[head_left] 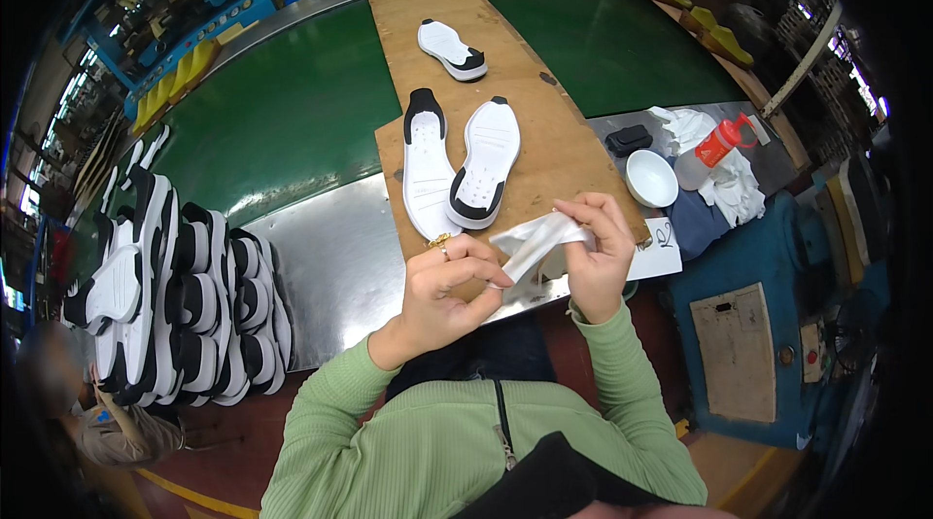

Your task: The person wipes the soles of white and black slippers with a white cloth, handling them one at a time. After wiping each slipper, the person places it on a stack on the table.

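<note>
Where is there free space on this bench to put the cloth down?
Free: the steel sheet between the sole stack and the board, and the green belt beyond it. The board is bare between the far sole and the sole pair. Crowded: right of the board, around the bowl, bottle and rags.

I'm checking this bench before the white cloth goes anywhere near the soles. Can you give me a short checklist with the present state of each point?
1. White cloth held by both hands: ok; the left hand pinches its lower end, the right hand its upper end.
2. Cloth folded flat: not ok, it is bunched and twisted.
3. Two soles within reach on the brown board: ok, side by side just beyond the hands.
4. Third sole apart from the pair: ok, farther up the board.
5. White bowl filled: cannot tell.
6. Red-capped bottle upright: not ok, it is tilted on white rags.
</note>
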Demonstrator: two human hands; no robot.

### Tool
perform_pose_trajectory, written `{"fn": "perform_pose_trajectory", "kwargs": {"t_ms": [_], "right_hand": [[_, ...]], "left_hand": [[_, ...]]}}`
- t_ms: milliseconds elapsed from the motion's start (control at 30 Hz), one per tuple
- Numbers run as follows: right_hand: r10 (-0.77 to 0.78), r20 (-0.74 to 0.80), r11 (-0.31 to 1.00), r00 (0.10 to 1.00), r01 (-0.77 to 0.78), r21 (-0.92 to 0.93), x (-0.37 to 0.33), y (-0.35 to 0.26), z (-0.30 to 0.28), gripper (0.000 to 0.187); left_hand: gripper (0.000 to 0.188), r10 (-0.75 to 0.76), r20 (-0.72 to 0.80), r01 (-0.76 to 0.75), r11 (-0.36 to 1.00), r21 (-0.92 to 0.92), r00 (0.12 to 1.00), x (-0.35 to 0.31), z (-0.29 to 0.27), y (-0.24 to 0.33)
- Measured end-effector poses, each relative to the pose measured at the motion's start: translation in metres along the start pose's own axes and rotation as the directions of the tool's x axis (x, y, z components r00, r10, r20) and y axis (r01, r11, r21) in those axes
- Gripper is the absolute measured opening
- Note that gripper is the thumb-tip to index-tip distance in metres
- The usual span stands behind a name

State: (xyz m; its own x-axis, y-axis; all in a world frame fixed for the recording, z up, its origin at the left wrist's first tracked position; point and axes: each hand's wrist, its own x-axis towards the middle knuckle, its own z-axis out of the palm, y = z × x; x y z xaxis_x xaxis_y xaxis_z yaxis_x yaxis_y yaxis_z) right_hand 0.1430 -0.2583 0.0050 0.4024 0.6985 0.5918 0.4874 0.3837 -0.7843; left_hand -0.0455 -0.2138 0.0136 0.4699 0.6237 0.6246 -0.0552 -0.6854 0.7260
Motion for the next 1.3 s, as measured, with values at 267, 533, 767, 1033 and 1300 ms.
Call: {"fn": "perform_pose_trajectory", "kwargs": {"t_ms": [267,533,767,1033,1300], "right_hand": [[0.555,0.256,0.245,0.792,-0.450,0.859,-0.009,0.014,0.002,0.017],[0.436,-0.120,0.897,0.892,-0.421,0.133,0.037,0.074,-0.109,0.016],[0.481,0.142,0.559,0.865,-0.177,-0.810,0.110,0.161,-0.159,0.021],[0.570,0.068,0.332,0.819,-0.153,-0.931,0.121,0.188,-0.137,0.027],[0.404,0.082,0.622,0.911,-0.208,-0.755,0.118,0.152,-0.138,0.019]], "left_hand": [[0.015,-0.105,0.160,0.126,0.984,-0.128,0.981,0.009,0.051,-0.039],[0.064,-0.023,-0.139,0.086,0.880,0.468,0.990,0.016,0.014,-0.074],[0.094,-0.417,-0.091,0.405,0.772,0.490,0.904,0.009,0.015,-0.126],[0.047,-0.653,-0.452,0.417,0.746,-0.519,0.607,0.011,-0.043,-0.120],[0.028,-0.616,-0.535,0.403,0.786,-0.469,0.578,0.016,-0.101,-0.067]]}}
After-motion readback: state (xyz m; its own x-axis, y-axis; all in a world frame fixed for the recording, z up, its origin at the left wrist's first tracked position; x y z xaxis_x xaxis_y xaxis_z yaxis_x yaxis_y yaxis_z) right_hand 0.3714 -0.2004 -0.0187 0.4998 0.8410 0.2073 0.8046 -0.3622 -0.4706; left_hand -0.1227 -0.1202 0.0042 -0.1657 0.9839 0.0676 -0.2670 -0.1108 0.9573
